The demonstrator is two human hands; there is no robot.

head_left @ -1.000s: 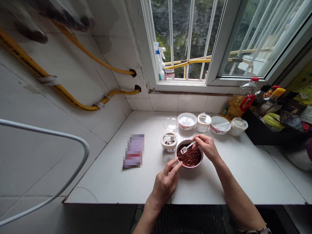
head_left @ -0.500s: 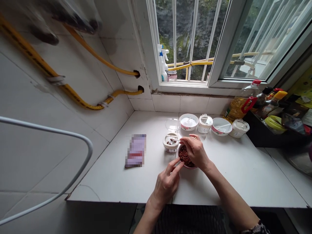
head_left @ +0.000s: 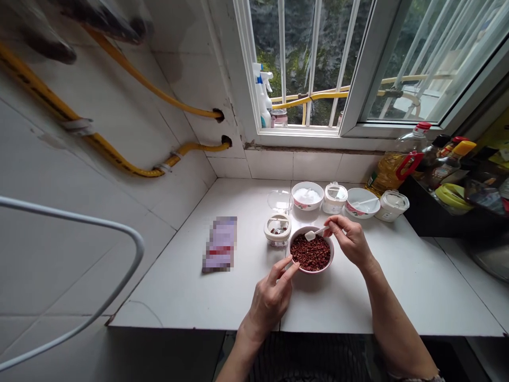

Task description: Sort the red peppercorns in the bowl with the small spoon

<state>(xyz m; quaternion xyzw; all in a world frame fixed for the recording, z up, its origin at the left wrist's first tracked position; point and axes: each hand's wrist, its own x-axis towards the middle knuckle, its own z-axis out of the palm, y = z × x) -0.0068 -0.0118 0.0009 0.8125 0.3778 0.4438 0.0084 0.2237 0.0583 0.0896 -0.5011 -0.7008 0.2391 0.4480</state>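
Note:
A bowl (head_left: pixel 312 253) full of dark red, grainy bits stands on the white counter. My right hand (head_left: pixel 350 239) pinches the handle of a small white spoon (head_left: pixel 310 235), whose head is over the bowl's contents. With fingertips at the bowl's left rim, my left hand (head_left: pixel 273 292) steadies it, thumb and fingers partly spread. Just left of the bowl is an open white-rimmed jar (head_left: pixel 277 230) with a few dark bits inside. Behind that jar lies a clear round lid (head_left: pixel 280 200).
A bowl of white powder (head_left: pixel 307 196), a lidded jar (head_left: pixel 334 198), a bowl with a white spoon (head_left: pixel 362 203) and another jar (head_left: pixel 392 206) line the back. An oil bottle (head_left: pixel 392 164) stands at right; a blurred purple packet (head_left: pixel 220 244) lies left.
My right hand has moved right with the spoon, from above the open jar to over the bowl of red bits. My left hand has stayed at the bowl's rim.

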